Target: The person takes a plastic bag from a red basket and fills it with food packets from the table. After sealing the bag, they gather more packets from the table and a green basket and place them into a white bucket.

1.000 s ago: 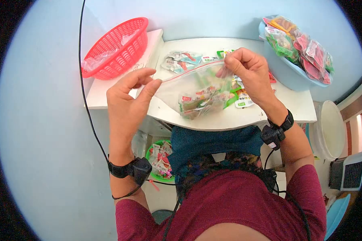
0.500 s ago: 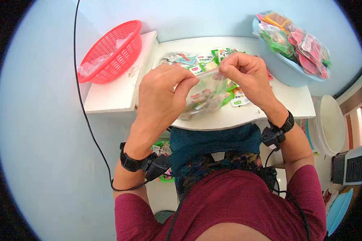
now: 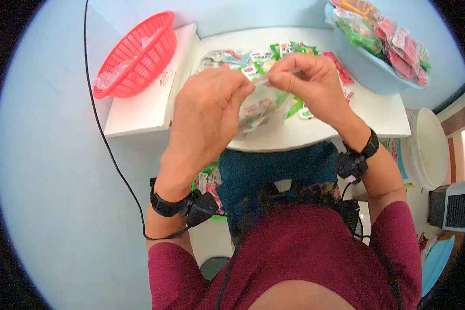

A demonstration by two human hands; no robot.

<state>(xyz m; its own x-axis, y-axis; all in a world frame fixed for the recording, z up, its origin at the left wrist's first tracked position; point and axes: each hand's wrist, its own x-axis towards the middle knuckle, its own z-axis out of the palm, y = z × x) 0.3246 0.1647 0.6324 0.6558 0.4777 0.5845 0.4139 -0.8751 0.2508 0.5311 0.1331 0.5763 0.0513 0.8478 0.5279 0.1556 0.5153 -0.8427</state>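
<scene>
White table [image 3: 380, 118]: basket [image 3: 132, 57], basin [image 3: 369, 70], packets [image 3: 226, 56]

No legible text — only blurred print on snack packets [image 3: 287, 49]
</scene>
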